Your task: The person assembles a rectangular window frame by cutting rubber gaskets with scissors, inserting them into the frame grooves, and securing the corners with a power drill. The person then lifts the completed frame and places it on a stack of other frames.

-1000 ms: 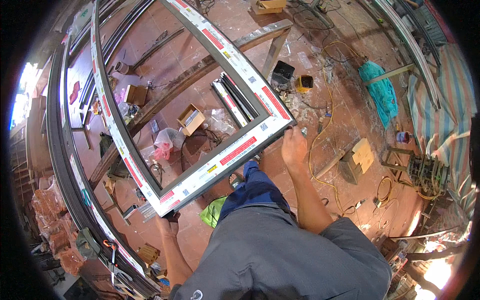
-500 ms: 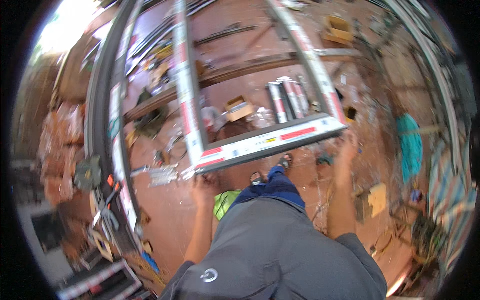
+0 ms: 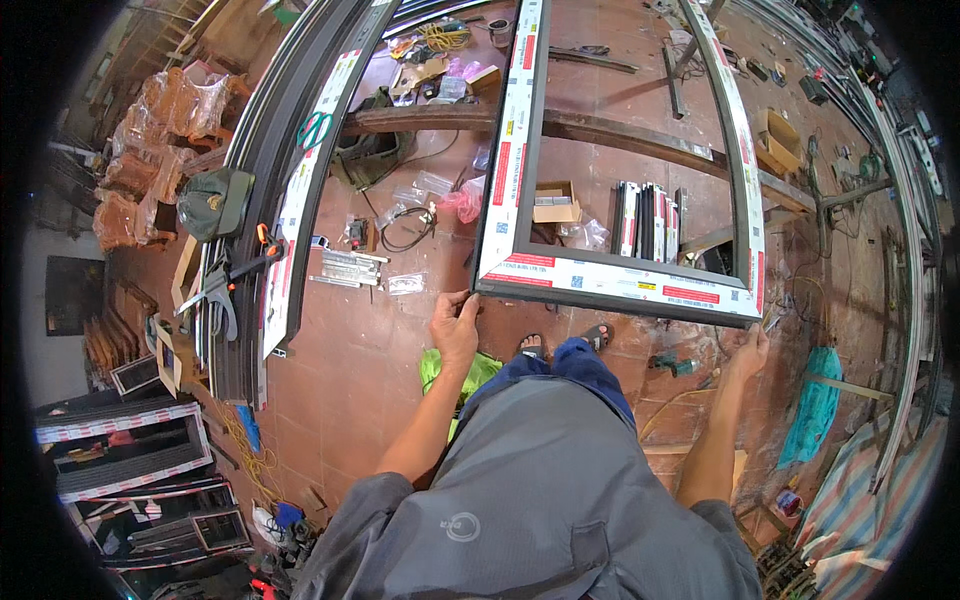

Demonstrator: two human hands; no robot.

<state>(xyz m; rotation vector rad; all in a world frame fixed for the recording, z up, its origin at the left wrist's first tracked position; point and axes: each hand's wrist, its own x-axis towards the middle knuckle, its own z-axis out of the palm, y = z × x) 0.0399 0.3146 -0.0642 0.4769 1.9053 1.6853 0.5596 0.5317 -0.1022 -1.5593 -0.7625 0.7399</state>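
The bare left hand [image 3: 455, 332] pinches, between thumb and fingers, the near-left corner of a large rectangular dark frame [image 3: 620, 281] faced with white-and-red film. The bare right hand [image 3: 746, 352] is at its near-right corner; I cannot tell whether those fingers pinch it. The frame reaches forward above a long brown beam [image 3: 630, 137] and the reddish tiled floor [image 3: 340, 400].
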